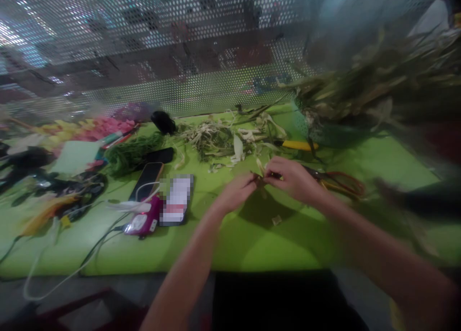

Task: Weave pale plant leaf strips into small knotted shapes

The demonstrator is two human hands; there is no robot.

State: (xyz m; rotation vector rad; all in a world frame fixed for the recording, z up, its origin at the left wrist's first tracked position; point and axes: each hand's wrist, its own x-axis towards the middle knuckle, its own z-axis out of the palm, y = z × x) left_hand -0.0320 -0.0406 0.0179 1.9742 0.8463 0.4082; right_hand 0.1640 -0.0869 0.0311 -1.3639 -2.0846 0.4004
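Note:
Over the green tabletop point(273, 249), my left hand point(237, 192) and my right hand point(291, 177) meet with fingertips pinched together. Between them is a pale strip of dried husk point(260, 167), its upper end sticking up; the fingers hide its lower part. Just beyond my hands lies a loose heap of dried husks and stalks point(216, 136) with small scraps around it. Scissors with orange handles point(347, 183) rest to the right, partly behind my right forearm. A yellow-handled tool point(298, 145) lies behind my right hand. One small pale scrap point(276, 220) sits nearer to me.
Left of my hands are a lit phone point(178, 201), a dark phone point(147, 177), a magenta power strip point(144, 220) and trailing cables. Green fibre point(131, 153) and pink and yellow flowers point(108, 128) lie farther left. A green basket point(300, 120) overflows with dry leaves. Behind stands a perforated panel point(223, 88).

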